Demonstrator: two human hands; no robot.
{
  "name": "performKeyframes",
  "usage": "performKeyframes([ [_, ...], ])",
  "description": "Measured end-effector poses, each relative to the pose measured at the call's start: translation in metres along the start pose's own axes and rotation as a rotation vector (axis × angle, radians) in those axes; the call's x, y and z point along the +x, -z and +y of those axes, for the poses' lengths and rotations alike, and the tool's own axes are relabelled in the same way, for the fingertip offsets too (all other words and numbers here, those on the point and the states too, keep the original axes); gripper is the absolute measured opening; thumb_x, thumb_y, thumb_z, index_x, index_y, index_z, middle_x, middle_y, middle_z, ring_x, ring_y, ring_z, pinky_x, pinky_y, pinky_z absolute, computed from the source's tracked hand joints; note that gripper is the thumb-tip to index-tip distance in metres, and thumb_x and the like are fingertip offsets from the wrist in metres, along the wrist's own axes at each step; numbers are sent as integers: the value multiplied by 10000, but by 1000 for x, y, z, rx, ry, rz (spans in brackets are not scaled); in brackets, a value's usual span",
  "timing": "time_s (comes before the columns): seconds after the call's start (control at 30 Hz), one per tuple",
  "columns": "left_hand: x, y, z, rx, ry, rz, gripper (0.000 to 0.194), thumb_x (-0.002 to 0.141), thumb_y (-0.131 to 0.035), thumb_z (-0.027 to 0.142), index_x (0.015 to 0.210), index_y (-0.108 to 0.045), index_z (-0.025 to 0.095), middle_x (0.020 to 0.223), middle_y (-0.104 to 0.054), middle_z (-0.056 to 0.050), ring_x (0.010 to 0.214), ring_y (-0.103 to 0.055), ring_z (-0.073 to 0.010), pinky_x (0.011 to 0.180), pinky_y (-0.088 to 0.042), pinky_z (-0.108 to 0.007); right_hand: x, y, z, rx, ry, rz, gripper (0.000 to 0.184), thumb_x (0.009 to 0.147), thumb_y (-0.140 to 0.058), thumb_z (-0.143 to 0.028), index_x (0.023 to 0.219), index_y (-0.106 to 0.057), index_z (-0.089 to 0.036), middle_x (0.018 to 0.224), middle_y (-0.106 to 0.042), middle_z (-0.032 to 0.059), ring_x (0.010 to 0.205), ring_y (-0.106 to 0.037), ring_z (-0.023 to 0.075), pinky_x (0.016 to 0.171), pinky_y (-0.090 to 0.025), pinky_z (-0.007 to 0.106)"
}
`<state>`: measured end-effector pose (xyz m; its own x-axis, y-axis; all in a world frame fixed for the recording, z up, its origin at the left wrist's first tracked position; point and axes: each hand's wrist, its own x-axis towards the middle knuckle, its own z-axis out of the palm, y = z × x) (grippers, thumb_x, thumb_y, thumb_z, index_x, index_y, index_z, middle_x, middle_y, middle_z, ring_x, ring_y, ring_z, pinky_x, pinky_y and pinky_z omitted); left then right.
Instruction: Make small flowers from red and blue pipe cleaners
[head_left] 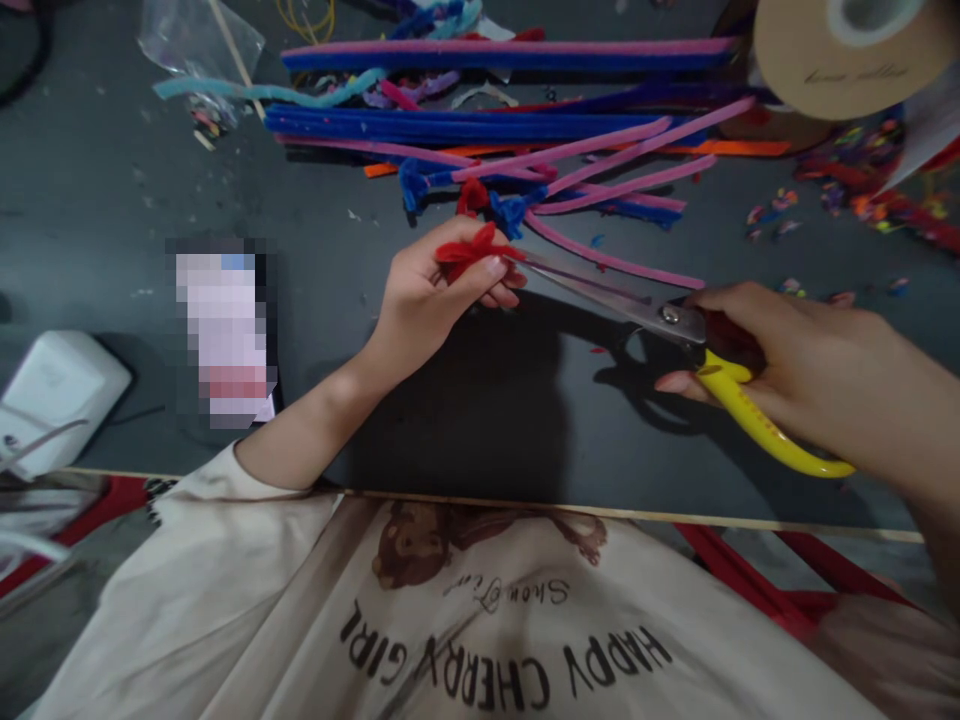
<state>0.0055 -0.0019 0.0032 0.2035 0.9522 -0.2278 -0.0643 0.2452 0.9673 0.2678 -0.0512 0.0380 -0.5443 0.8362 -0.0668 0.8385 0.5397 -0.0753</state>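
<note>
Pinched in my left hand is a red pipe-cleaner piece bent into petal-like loops. My right hand grips yellow-handled scissors whose blades point left. The blade tips reach the red piece beside my left fingertips; I cannot tell whether they are closed on it. Just beyond my left hand lie blue knotted pipe cleaners with pink stems and a small red loop.
Bundles of blue pipe cleaners and pink ones lie across the back. A ribbon spool stands at back right. To the left are a phone, a white device and a plastic bag. Coloured scraps litter the right.
</note>
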Motion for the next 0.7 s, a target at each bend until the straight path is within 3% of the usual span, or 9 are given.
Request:
performKeyframes([
  [0.5,-3,2,-3,-6,-61,-26,29,771,-610,180,766,-639,180,705,-698,54,605,-669,-60,609,-526,-160,11,6,2,81,149,65,532,901,-228,-588,788,-517,-156,500,-503,-25,384,-496,89,417,-362,194],
  [0.7,1,3,-8,-49,-116,-60,45,793,-587,168,772,-621,146,619,-659,59,487,-614,-29,485,-507,-127,7,5,6,38,62,61,662,866,-189,-652,879,-556,-101,541,-500,1,424,-499,108,414,-358,206],
])
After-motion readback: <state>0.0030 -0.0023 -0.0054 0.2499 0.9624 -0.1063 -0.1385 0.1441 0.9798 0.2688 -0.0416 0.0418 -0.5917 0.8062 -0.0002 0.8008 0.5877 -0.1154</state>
